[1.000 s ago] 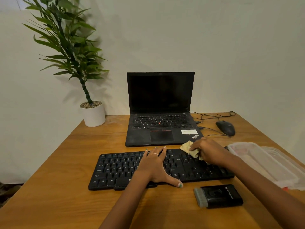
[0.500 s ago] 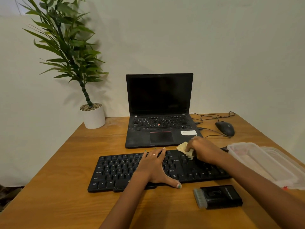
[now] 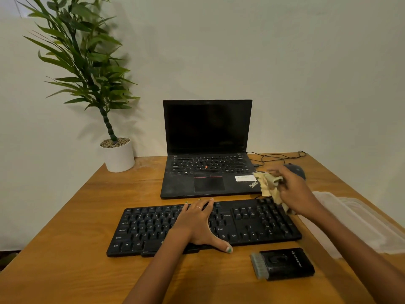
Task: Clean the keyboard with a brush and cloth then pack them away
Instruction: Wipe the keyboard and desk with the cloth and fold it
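Both hands worked: the left hand point(image 3: 198, 224) lay flat on the keyboard point(image 3: 252, 222), steadying it. Beside it, the right hand point(image 3: 294, 191) gripped a bunched yellow cloth point(image 3: 268, 183), probably for wiping.

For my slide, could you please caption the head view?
Left hand flat on black keyboard; right hand holds yellow cloth beside laptop.

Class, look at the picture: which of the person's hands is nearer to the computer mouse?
Right. The right hand, gripping the cloth, sits just in front of the mouse; the left hand rests flat on the keyboard, farther away.
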Motion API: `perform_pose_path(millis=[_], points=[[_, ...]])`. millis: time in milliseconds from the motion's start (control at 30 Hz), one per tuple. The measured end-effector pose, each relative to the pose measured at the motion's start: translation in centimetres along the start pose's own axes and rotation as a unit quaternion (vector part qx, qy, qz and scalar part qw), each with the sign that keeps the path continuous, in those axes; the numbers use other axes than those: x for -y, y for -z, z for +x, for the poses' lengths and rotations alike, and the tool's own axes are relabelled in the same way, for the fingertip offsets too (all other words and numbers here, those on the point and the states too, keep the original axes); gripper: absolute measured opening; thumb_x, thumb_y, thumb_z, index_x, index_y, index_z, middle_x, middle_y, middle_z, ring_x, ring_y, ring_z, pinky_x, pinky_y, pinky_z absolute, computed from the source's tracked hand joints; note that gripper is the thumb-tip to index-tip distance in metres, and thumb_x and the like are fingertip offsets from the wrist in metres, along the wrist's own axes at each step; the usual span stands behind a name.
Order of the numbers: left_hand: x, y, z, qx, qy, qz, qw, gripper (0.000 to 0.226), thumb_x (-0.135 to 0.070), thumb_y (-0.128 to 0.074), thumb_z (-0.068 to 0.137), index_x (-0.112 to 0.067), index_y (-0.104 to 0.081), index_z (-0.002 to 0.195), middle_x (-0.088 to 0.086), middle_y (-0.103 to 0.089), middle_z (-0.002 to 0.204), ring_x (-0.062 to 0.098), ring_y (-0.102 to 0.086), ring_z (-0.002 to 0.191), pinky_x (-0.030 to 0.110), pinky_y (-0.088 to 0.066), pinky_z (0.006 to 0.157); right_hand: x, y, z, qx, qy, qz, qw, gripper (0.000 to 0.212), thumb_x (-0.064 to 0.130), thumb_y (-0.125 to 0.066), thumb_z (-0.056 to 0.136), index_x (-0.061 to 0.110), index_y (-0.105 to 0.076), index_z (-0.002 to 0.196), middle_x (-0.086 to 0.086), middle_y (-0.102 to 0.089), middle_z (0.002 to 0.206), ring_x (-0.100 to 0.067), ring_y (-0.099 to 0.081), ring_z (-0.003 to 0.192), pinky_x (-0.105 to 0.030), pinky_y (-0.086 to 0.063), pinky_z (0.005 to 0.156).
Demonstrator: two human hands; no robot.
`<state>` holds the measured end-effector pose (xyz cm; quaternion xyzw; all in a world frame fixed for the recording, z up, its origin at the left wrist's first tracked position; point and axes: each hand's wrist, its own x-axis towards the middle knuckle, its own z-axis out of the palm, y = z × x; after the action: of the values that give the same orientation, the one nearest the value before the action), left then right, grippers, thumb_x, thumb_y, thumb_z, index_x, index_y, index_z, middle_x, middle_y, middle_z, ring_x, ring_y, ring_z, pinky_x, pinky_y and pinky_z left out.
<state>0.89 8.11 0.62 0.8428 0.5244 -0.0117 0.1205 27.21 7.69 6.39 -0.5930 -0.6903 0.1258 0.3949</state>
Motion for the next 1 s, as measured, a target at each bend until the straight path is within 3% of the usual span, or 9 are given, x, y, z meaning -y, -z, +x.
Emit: perform_pose_path(millis=[67,167,233,300,467,567,700,800,1000], points=[[0.1,0.1,0.0,0.002,0.001,0.001,1.000,0.133,-0.084,-0.062,0.061,-0.018,0.005,0.155,-0.001,0.003,0.163,0.021,0.003,0.149,0.046,0.006,0.119,-0.3,0.0,-0.5,-0.017,0.004,-0.046,0.999,0.042,-0.005,-0.051,0.087,0.020,-0.056,0.120,0.003,-0.059,0.108,-0.002,-0.054,0.076,-0.013,-0.044,0.059],[0.0,0.1,0.0,0.002,0.002,0.002,1.000,0.134,-0.085,-0.061,0.060,-0.018,0.005,0.155,-0.002,0.003,0.163,0.020,0.003,0.149,0.045,0.005,0.120,-1.3,-1.2,-1.5,0.070,-0.037,-0.174,0.982,0.038,0.019,-0.057,0.089,0.020,-0.053,0.127,-0.003,-0.056,0.127,-0.016,-0.053,0.104,-0.030,-0.047,0.085],[0.0,0.1,0.0,0.002,0.004,0.000,1.000,0.134,-0.085,-0.061,0.060,-0.019,0.006,0.155,-0.002,0.003,0.163,0.020,0.003,0.149,0.045,0.005,0.120,-1.5,-2.6,-2.5,0.169,-0.060,-0.237,0.955,0.053,0.039,-0.051,0.093,0.019,-0.038,0.140,-0.006,-0.039,0.145,-0.022,-0.038,0.127,-0.037,-0.036,0.103],[0.0,0.1,-0.1,0.004,0.005,-0.002,1.000,0.134,-0.085,-0.061,0.060,-0.018,0.006,0.155,-0.002,0.004,0.163,0.020,0.004,0.149,0.046,0.006,0.120,-1.3,-3.8,-3.5,0.206,-0.069,-0.270,0.938,0.062,0.046,-0.039,0.096,0.018,-0.021,0.148,-0.004,-0.018,0.156,-0.025,-0.021,0.140,-0.037,-0.023,0.111],[-0.1,0.3,-0.2,0.007,0.005,0.001,1.000,0.134,-0.084,-0.061,0.060,-0.018,0.006,0.155,-0.003,0.005,0.163,0.020,0.004,0.149,0.047,0.004,0.120,-0.9,-3.9,-4.3,0.152,-0.047,-0.259,0.953,0.050,0.022,-0.039,0.100,0.019,-0.024,0.148,-0.003,-0.022,0.155,-0.022,-0.016,0.144,-0.030,-0.018,0.113],[-0.1,0.3,-0.1,0.007,0.006,0.002,1.000,0.134,-0.085,-0.060,0.060,-0.018,0.007,0.155,-0.003,0.006,0.163,0.020,0.004,0.149,0.047,0.003,0.121,-0.4,-2.9,-5.6,0.177,-0.029,-0.223,0.958,0.061,-0.001,-0.049,0.090,0.019,-0.031,0.145,-0.004,-0.026,0.154,-0.020,-0.017,0.144,-0.027,-0.017,0.113],[-0.1,0.2,-0.1,0.009,0.002,0.001,1.000,0.133,-0.084,-0.061,0.061,-0.018,0.007,0.155,-0.003,0.006,0.163,0.020,0.005,0.149,0.047,0.004,0.120,0.3,-0.8,-7.5,0.242,-0.019,-0.247,0.938,0.065,0.001,-0.049,0.092,0.023,-0.023,0.148,0.000,-0.018,0.156,-0.016,-0.014,0.144,-0.021,-0.014,0.111],[-0.2,0.4,-0.1,0.020,0.006,-0.003,1.000,0.134,-0.083,-0.062,0.061,-0.018,0.008,0.155,-0.002,0.007,0.163,0.021,0.007,0.149,0.048,0.004,0.120,1.1,-0.8,-6.5,0.286,-0.042,-0.310,0.906,0.066,0.000,-0.047,0.093,0.015,-0.014,0.149,-0.007,-0.013,0.156,-0.023,-0.007,0.146,-0.028,-0.011,0.113],[-0.3,0.6,-0.2,0.027,0.009,-0.004,1.000,0.133,-0.082,-0.063,0.061,-0.019,0.008,0.155,-0.002,0.007,0.163,0.021,0.007,0.149,0.047,0.007,0.120,0.8,-3.1,-2.8,0.194,-0.011,-0.327,0.925,0.064,-0.003,-0.049,0.087,0.016,-0.028,0.145,-0.006,-0.030,0.151,-0.025,-0.024,0.139,-0.038,-0.029,0.111]])
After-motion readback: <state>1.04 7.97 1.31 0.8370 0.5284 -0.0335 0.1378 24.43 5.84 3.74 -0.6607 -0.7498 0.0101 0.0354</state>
